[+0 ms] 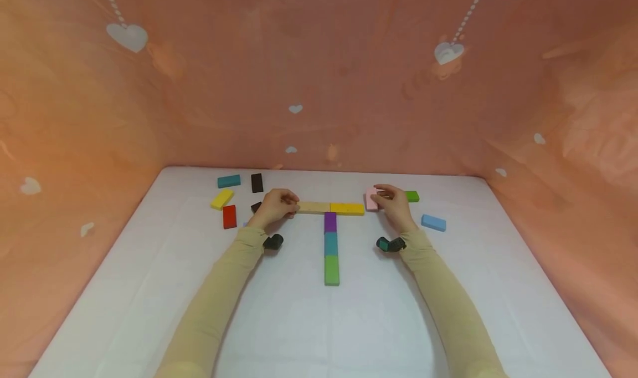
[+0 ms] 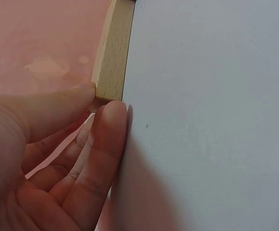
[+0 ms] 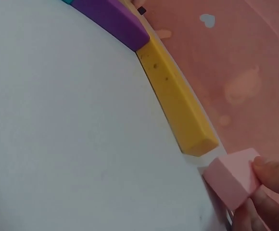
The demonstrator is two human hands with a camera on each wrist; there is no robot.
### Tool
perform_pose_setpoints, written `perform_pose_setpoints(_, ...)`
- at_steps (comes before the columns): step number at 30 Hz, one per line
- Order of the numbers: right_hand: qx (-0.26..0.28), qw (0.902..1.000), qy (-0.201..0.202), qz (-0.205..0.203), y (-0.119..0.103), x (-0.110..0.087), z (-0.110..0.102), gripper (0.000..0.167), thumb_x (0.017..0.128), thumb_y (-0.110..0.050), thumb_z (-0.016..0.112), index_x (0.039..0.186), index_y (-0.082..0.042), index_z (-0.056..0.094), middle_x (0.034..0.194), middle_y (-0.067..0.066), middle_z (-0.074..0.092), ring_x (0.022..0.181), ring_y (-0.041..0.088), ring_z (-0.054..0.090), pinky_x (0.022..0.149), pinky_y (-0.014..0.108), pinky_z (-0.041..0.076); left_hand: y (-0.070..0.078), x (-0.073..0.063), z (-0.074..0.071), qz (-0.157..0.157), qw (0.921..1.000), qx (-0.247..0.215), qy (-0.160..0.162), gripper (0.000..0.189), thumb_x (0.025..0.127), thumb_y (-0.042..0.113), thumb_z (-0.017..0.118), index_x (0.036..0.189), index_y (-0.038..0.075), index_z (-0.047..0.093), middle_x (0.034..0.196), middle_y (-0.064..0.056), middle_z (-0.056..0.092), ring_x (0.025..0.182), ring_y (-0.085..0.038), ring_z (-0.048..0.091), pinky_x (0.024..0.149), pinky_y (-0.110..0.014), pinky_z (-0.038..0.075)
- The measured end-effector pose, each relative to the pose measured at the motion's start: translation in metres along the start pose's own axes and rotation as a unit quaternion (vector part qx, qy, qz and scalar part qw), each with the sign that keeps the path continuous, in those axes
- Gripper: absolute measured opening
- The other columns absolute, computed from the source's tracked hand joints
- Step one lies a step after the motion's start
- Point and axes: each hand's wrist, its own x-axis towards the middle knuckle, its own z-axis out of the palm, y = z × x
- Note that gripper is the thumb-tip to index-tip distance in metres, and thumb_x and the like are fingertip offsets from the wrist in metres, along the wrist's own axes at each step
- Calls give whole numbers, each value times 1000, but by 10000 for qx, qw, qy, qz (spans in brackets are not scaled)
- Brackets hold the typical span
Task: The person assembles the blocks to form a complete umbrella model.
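Note:
My left hand (image 1: 275, 205) is at the left end of a plain wooden block (image 1: 314, 207), thumb and fingertips pinching that end in the left wrist view. A yellow block (image 1: 346, 209) continues the row to the right. Below their joint runs a column of purple (image 1: 330, 221), teal (image 1: 331, 244) and green (image 1: 331, 270) blocks. My right hand (image 1: 395, 203) pinches a pink block (image 3: 231, 178) between thumb and fingers. The pink block is tilted in the right wrist view, just beyond the yellow block's end, with a small gap between them.
Left of my left hand lie loose teal (image 1: 229, 181), black (image 1: 256, 183), yellow (image 1: 221, 199) and red (image 1: 229, 216) blocks; another dark one is partly hidden. Right of my right hand are a green block (image 1: 412, 196) and a blue block (image 1: 433, 223). A pink cloth backdrop surrounds the white table (image 1: 389, 322).

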Motion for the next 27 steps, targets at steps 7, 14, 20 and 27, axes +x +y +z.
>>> perform_pose_setpoints(7,-108,9999,-24,44,-3,-1,4,36,92,-15,66,127,-8,59,110,16,57,92,26,55,72,22,51,1,-3,1,-29,10000,-18,47,17,87,-4,66,103,-9,62,85,-16,63,62,-14,60,59,-23,54)
perform_pose_setpoints(14,-295,9996,-47,-22,-4,0,5,36,92,-16,66,126,-7,59,108,15,58,90,25,56,74,23,52,0,-1,1,45,10000,33,40,19,87,-3,66,104,-10,62,86,-18,63,63,-14,60,60,-24,55)
perform_pose_setpoints(20,-447,9989,-139,-47,-5,1,5,36,92,-17,66,126,-6,59,109,16,58,93,26,56,77,26,52,-1,0,1,7,10000,16,51,18,87,-3,67,103,-9,63,84,-16,63,62,-14,60,60,-24,55)
perform_pose_setpoints(27,-930,9951,-320,-132,-7,4,2,37,93,-19,65,126,-3,58,111,18,57,95,27,54,77,27,51,0,-1,0,0,10000,66,60,18,87,-2,66,104,-8,63,86,-15,63,64,-15,61,62,-26,56)
